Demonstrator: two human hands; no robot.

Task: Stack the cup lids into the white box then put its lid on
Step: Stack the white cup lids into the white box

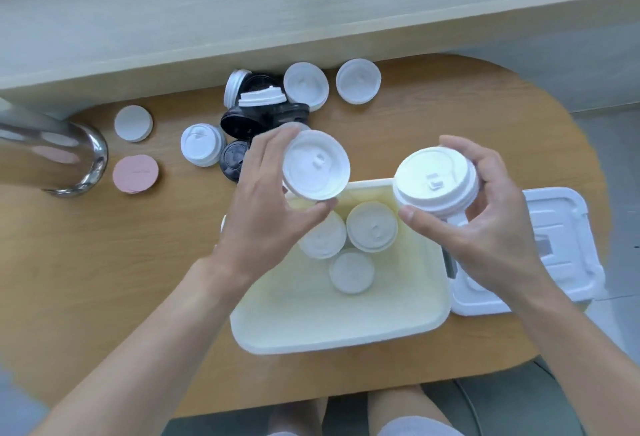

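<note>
My left hand (263, 207) grips one white cup lid (316, 170) above the white box (346, 338), at its 11 o'clock corner. My right hand (485, 224) grasps a lid stack (434, 181) at 1 o'clock; its count is unreadable. Three lids (372, 226) lie inside. The box lid (561, 227), at 3 o'clock, is partly hidden by my right wrist.

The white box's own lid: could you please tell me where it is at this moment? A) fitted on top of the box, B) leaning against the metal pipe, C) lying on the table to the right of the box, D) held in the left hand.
C: the box lid lies flat on the table just right of the open white box, partly behind the right hand.
</note>
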